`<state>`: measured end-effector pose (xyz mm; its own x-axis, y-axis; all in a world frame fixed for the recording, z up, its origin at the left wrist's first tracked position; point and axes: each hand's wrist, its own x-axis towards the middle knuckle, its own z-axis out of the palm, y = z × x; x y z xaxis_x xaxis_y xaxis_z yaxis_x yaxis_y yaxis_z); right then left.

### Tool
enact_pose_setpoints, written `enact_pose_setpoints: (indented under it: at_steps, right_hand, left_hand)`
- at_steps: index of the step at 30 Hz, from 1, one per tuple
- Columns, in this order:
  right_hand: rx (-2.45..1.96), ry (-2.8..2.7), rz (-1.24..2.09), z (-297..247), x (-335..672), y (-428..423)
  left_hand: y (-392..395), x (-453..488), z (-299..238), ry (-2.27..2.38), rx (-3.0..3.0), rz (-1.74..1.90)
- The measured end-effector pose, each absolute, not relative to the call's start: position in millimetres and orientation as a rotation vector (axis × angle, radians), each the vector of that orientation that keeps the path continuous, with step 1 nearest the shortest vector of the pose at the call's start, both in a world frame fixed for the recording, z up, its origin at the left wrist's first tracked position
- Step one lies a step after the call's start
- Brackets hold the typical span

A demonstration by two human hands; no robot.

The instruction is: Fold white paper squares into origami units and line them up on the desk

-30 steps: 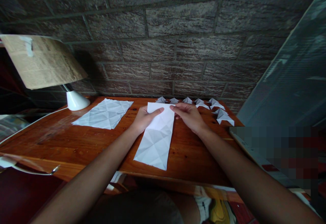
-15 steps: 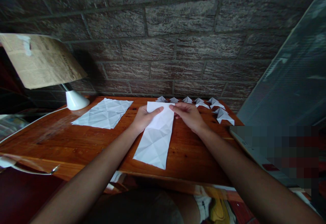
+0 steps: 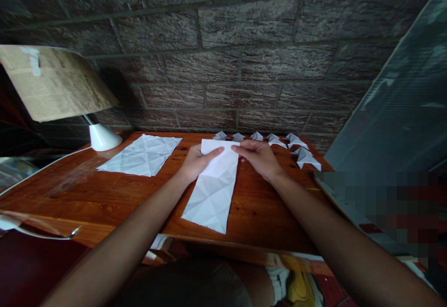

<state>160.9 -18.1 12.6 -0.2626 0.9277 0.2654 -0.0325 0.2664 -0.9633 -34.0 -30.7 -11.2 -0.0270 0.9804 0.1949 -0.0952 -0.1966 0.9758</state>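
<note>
A long white sheet of creased paper slants toward me over the middle of the wooden table. My left hand pinches its upper left edge, thumb on top and fingers behind. At the upper right edge, my right hand grips the same paper, its thumb lying near the left thumb. Crossing diagonal fold lines mark the paper's lower half. Behind and to the right of my hands stand several small folded paper pieces with pointed peaks.
Creased paper sheets lie stacked on the table's left part. Beyond them stands a lamp with a white base and a brown paper shade; its cord runs along the left. A brick wall borders the table, and a grey panel rises at right.
Both hands keep their hold on the paper almost unmoved. Its near end has shifted very slightly toward me and to the left.
</note>
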Motion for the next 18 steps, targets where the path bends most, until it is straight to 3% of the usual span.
enact_pose_setpoints:
  at_steps: [18]
  right_hand:
    - [-0.856,-1.5,1.2,12.6,161.2,-16.1]
  left_hand:
    - [-31.9,-31.0,-5.6,1.066,1.185,1.4]
